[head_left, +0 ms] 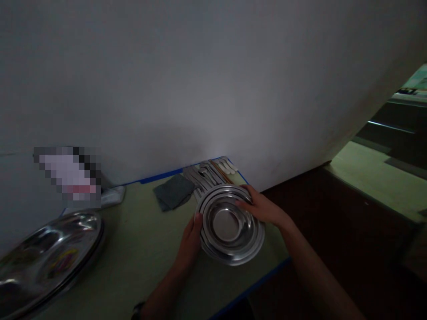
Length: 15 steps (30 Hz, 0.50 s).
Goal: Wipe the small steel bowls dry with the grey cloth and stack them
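Bowls [230,226] of shiny steel, stacked one inside another, are in the lower middle of the frame, over the green table [143,249]. My left hand [190,242] pinches the left rim, thumb on top, and my right hand [263,208] curls over the right rim. I think I am holding the stack; moving it needs a tight grip on both sides so none slip.

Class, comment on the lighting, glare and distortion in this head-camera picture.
Head view: dim and underexposed; glare glints on the stacked steel bowls and the tray; the wall bows at its base from wide-angle distortion; a pixelated patch masks something left.
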### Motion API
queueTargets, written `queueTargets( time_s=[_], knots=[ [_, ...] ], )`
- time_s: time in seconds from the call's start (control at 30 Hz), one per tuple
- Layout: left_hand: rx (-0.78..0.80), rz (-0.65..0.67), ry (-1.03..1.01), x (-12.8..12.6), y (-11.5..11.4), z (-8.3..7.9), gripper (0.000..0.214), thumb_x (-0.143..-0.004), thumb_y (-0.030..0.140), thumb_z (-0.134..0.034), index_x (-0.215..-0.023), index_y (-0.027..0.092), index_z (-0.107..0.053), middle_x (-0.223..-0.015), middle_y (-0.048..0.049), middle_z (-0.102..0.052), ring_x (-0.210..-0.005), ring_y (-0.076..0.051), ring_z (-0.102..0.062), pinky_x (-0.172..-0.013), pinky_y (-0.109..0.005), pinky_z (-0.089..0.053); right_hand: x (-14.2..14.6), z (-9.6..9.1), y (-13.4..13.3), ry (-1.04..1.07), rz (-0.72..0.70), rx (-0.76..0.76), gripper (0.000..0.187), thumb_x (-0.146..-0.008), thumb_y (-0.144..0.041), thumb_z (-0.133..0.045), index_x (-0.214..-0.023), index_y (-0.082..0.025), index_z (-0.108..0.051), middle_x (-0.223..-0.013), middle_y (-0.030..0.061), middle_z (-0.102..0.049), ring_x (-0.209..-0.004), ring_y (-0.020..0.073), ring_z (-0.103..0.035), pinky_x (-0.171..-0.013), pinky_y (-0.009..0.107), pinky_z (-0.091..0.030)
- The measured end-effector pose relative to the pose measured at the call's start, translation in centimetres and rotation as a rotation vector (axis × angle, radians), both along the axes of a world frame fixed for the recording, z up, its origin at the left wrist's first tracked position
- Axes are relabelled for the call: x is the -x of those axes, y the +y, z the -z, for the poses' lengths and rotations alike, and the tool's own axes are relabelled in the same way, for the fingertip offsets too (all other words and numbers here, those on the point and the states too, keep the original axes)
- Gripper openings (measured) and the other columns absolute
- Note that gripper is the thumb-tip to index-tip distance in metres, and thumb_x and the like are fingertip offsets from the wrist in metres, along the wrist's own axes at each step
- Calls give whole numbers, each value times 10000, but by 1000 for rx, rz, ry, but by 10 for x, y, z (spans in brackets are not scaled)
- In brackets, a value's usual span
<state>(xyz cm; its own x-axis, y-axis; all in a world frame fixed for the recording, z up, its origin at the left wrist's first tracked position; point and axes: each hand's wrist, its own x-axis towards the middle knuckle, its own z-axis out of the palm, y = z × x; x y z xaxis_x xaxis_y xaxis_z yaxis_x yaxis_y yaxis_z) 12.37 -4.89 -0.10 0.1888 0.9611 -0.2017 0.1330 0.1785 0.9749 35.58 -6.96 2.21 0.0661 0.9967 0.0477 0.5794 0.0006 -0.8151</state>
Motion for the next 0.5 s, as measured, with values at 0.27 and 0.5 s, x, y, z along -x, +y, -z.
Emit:
queueTargets(
  time_s=[0.27,0.5],
  knots=[
    [-4,57,41,-41,-11,10,510,-924,520,-369,-1250,183,-571,-1440,-105,-502,-1394,-232,-360,-1165,-381,-227,-31,-12,-5,-370,73,84,225,-833,-344,-572,-974,-170,-584,-914,111,-702,-839,236,-647,-727,314,-454],
    [-62,257,-110,-44,-13,6,552,-911,395,-438,-1401,162,-338,-1407,-143,-514,-1298,-208,-478,-1117,-378,-297,-53,8,1,-444,367,134,333,-826,-264,-580,-1129,-126,-585,-1109,155,-682,-1012,245,-645,-863,324,-462]
  ],
)
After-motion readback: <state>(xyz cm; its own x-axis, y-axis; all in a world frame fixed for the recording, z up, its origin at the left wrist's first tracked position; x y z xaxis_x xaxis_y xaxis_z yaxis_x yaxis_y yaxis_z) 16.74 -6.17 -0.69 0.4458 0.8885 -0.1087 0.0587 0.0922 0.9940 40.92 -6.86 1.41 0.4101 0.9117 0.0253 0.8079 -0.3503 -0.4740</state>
